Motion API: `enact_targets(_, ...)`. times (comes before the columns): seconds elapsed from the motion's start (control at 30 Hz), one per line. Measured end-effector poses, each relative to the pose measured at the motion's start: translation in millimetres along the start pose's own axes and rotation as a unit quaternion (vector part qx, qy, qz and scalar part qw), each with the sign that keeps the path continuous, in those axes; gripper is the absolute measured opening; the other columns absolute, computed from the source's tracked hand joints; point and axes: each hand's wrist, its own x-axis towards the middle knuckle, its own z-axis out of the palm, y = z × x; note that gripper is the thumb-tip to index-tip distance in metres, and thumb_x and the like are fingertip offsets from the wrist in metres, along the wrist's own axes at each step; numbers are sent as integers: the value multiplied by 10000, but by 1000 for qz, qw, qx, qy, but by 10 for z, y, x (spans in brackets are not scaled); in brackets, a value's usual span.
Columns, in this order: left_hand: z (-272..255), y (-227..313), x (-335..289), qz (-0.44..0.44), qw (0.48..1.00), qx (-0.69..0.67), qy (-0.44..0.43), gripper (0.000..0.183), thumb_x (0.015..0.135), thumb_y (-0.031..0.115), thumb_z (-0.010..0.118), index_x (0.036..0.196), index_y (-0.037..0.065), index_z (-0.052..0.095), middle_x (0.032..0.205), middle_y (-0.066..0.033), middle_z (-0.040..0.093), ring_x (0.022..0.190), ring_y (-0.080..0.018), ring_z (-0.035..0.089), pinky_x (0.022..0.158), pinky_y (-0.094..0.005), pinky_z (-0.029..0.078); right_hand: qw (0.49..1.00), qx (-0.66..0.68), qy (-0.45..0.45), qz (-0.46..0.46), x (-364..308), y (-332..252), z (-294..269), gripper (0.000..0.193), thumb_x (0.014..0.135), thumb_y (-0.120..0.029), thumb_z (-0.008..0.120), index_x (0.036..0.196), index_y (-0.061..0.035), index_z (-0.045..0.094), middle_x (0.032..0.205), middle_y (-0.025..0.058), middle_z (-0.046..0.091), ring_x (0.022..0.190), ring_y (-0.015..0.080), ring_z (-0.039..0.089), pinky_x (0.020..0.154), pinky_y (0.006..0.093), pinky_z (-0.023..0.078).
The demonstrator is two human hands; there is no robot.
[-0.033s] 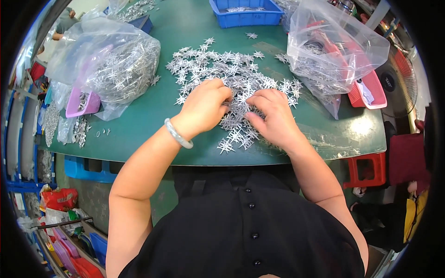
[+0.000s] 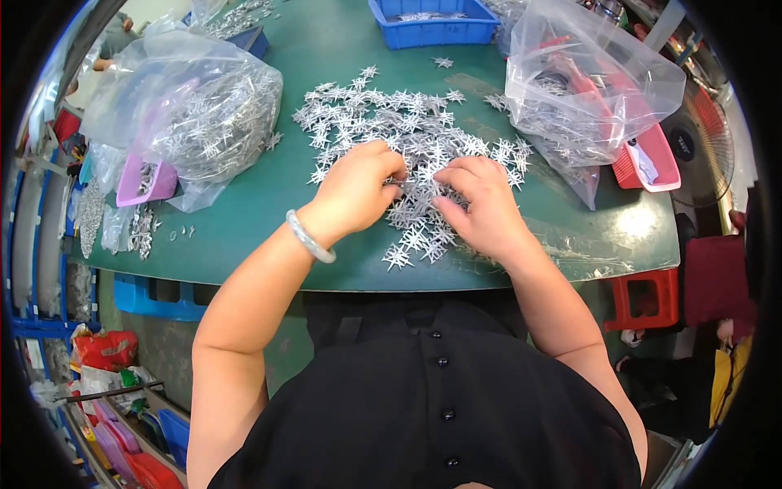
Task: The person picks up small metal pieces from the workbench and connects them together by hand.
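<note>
A loose pile of silvery, spiky star-shaped pieces (image 2: 415, 122) lies on the green table (image 2: 244, 244) in front of me. My left hand (image 2: 362, 183), with a pale bangle (image 2: 309, 236) on its wrist, rests at the near left part of the pile. Its fingers are bent in toward the thumb, closed at the pieces. Facing it across a narrow gap is my right hand (image 2: 481, 200), its fingers curled and its thumb bent among the stars. What either hand grips is too small and too hidden to make out.
Clear plastic bags of similar pieces stand left (image 2: 212, 114) and right (image 2: 562, 114). A blue tray (image 2: 432, 33) sits at the far side. A purple basket (image 2: 147, 183) and a pink basket (image 2: 652, 163) flank the bags. A red stool (image 2: 643, 297) stands at right, near another person.
My left hand and wrist have shifted very slightly. The pile and my right hand look almost the same.
</note>
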Motion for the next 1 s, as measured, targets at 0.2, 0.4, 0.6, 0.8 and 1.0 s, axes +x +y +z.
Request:
enact_targets(0.2, -13, -99, -250, -220, 812, -540, 11, 131, 791, 13, 610, 846, 67, 504, 755, -15, 564, 677, -96, 550, 599, -216, 447, 990, 127, 50, 24, 2, 2, -15, 232, 685, -80, 671, 890, 2, 600, 838, 95, 565, 763, 241, 558, 639, 318, 452)
enact_targets(0.4, 129, 133, -415, -238, 714, -653, 78, 163, 804, 3, 596, 944, 43, 522, 787, -27, 572, 717, -112, 586, 614, -205, 471, 957, 271, 55, 90, -52, -42, -44, 235, 698, -18, 662, 920, 11, 589, 859, 59, 548, 679, 112, 542, 600, 235, 442)
enact_targets(0.6, 148, 274, -460, -221, 703, -670, 95, 214, 813, -17, 572, 1017, 30, 531, 811, -47, 572, 740, -122, 581, 633, -222, 476, 830, 513, 18, 217, -102, -60, -79, 314, 716, 62, 621, 1016, 17, 543, 886, 16, 511, 729, 44, 509, 626, 181, 433)
enact_targets(0.8, 178, 325, -476, -207, 700, -675, 108, 178, 820, -28, 556, 983, 41, 536, 831, -66, 592, 751, -144, 595, 641, -242, 492, 773, 590, 55, 226, -125, -79, -42, 354, 712, 115, 560, 1050, 16, 529, 927, 26, 491, 769, 55, 493, 656, 189, 449)
enact_targets(1.0, 187, 359, -502, -220, 692, -679, 108, 180, 815, -32, 558, 975, 47, 532, 821, -61, 595, 742, -146, 602, 632, -247, 498, 805, 559, 15, 199, -144, -89, -58, 245, 724, 89, 527, 941, 4, 603, 942, 38, 481, 768, 81, 505, 656, 213, 469)
